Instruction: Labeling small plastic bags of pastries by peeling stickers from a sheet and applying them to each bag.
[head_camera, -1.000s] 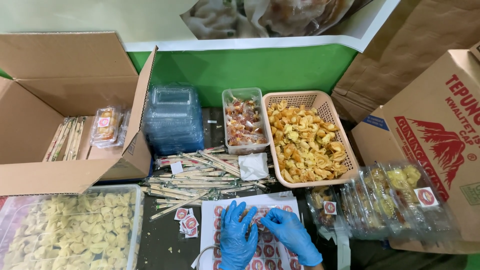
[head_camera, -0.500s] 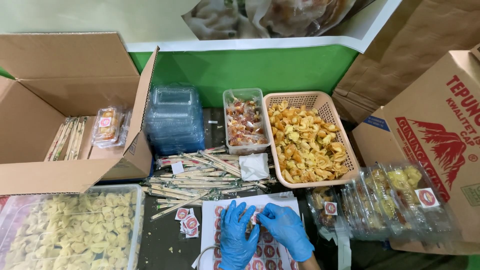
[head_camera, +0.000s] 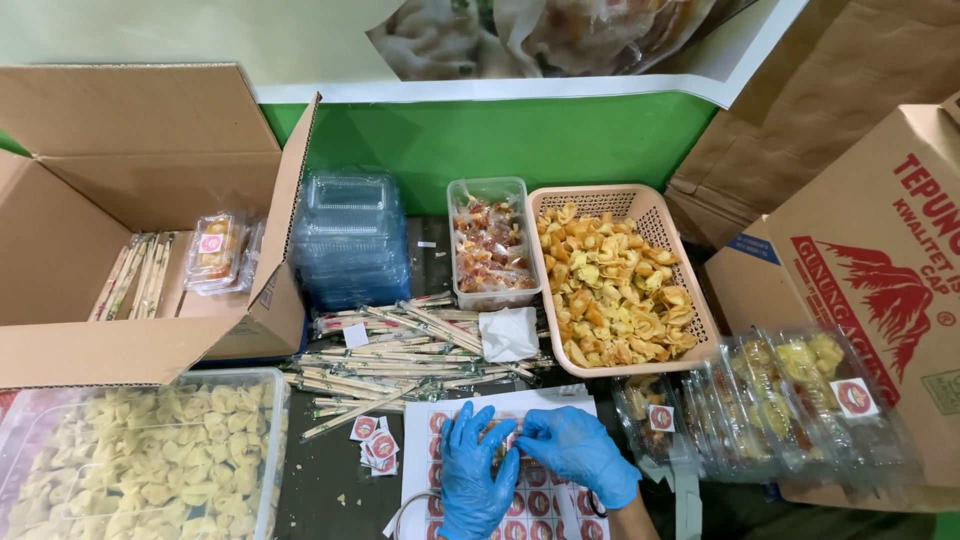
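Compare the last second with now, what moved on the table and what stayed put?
Little changed. The right hand drew slightly left and closer to the left hand, both in blue gloves and working at the same spot on the sticker sheet. Whether either has a sticker in its grip is unclear. The basket of fried snacks, the chopstick pile and the cardboard box stayed in place.

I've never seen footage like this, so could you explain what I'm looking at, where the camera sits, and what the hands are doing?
The camera is worn on a person's head and looks down at their own two hands, both in blue gloves. The left hand and right hand meet over a sticker sheet, fingertips on it; nothing is lifted. Around them lie wrapped chopsticks, a basket of fried snacks, a tub of small packets, stacked clear boxes, a tub of dumplings, packed boxes and an open carton.
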